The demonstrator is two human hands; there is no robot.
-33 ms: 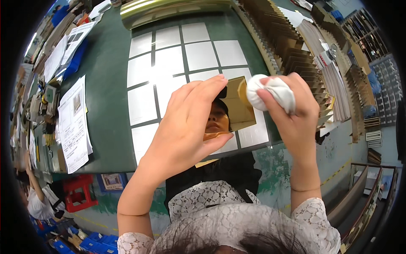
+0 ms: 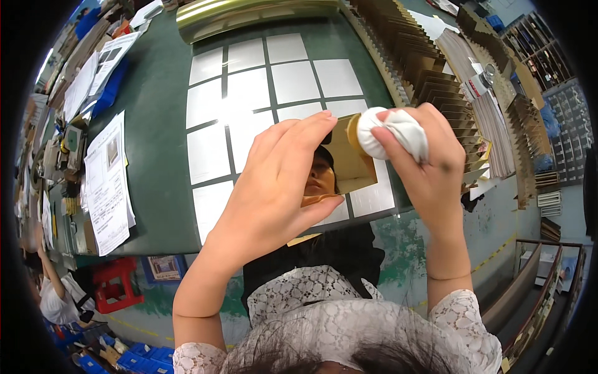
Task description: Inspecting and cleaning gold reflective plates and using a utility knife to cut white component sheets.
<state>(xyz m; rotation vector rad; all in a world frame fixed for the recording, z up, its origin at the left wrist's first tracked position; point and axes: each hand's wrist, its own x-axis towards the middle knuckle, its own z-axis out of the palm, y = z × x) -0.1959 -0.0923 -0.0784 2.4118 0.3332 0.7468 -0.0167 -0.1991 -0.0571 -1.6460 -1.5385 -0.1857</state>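
A square, mirror-bright gold plate (image 2: 358,168) is gripped by its edges in my left hand (image 2: 265,174), fingers along the far edge and thumb on the near one. Its polished surface throws back a reflection. Bunched white cloth (image 2: 377,134), formed into a round pad, is pinched in my right hand (image 2: 439,162). The pad is at the plate's upper right part; its own reflection shows beside it. Beneath my hands, rows of pale square sheets (image 2: 296,81) lie on the green table (image 2: 156,93).
A shiny gold roll (image 2: 261,17) lies along the far side. On the right stands a zigzag rack (image 2: 430,75) holding several upright plates. Printed papers (image 2: 109,181) lie at the left, near a red stool (image 2: 118,287). Another person (image 2: 62,299) is at the far left.
My right hand has shifted slightly left with the cloth pad, further over the gold plate. The left hand and plate are almost where they were.
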